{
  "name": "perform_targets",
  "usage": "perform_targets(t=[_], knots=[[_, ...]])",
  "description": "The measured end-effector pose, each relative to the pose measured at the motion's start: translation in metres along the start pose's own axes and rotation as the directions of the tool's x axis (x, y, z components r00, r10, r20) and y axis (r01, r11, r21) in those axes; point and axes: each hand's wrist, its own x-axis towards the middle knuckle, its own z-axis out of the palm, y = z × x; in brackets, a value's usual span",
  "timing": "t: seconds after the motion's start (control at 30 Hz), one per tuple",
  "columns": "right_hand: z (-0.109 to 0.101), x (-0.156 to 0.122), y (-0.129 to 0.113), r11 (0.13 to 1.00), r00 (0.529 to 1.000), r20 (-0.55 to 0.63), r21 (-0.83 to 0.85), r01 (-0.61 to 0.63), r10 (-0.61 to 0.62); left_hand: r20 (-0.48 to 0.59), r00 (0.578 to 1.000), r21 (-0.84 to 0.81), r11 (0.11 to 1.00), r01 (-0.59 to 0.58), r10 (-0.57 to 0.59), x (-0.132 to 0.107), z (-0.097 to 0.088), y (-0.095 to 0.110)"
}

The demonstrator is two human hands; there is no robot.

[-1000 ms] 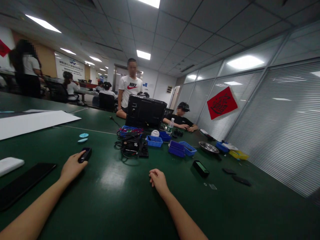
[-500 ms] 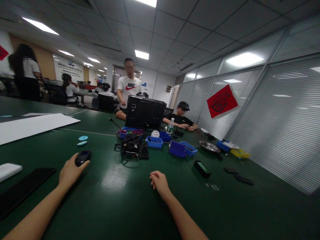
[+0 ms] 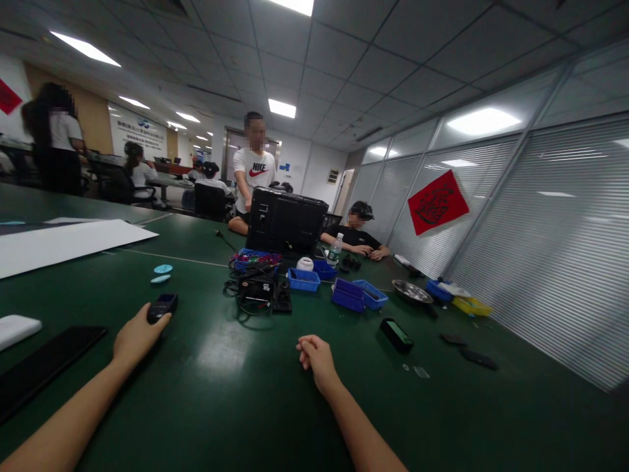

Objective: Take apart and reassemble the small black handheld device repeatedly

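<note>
My left hand (image 3: 137,335) is closed around a small black handheld device with a dark screen (image 3: 162,307), held at or just above the green table. Past it lie two light-blue oval pieces (image 3: 162,270). Beside my left forearm is a flat black panel (image 3: 54,360), with a white rounded object (image 3: 18,330) behind it. My right hand (image 3: 317,359) rests over the table with its fingers loosely curled, and nothing shows in them. Nearest ahead of it is a black power unit with tangled cables (image 3: 255,294).
Blue bins (image 3: 303,280), a baseball (image 3: 305,263), a water bottle (image 3: 335,249) and a large black casing (image 3: 287,221) stand farther back. At right are a black box with a green inside (image 3: 396,334), a metal bowl (image 3: 411,291) and a yellow tray (image 3: 472,305). Two people are across the table.
The view has shifted slightly. Both my hands keep nearly the same place and hold. The standing person's arm has moved toward the black casing.
</note>
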Motion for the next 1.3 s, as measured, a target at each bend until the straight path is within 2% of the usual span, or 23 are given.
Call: perform_targets(t=[0.1,0.27,0.4,0.6,0.93,1.17,1.3], knots=[[-0.001,0.001,0.0,0.999,1.0,-0.011,0.034,-0.004,0.004,0.065,0.997,0.022,0.999,0.029,-0.03,-0.003,-0.002,0.003],[-0.005,0.002,-0.001,0.997,0.999,-0.042,0.076,-0.021,0.024,0.049,0.999,-0.003,1.0,0.019,-0.019,-0.009,0.0,0.005],[-0.005,0.001,-0.005,0.996,0.998,-0.046,0.082,-0.035,0.039,0.008,0.999,-0.03,0.999,-0.032,0.033,-0.015,0.006,0.009],[-0.004,-0.003,-0.009,0.997,0.999,-0.026,0.071,-0.038,0.04,0.054,0.99,-0.052,0.99,-0.131,0.134,-0.031,0.019,0.023],[-0.004,0.001,-0.002,0.999,1.0,-0.028,0.031,-0.009,0.01,0.091,0.947,-0.09,0.95,-0.3,0.307,-0.065,0.055,0.055],[-0.002,0.001,-0.003,0.999,1.0,-0.026,0.032,0.003,-0.002,0.14,0.9,-0.145,0.908,-0.393,0.412,-0.095,0.083,0.083],[-0.002,0.002,-0.002,1.0,1.0,-0.019,0.03,-0.001,0.002,0.155,0.853,-0.176,0.864,-0.472,0.498,-0.117,0.1,0.106]])
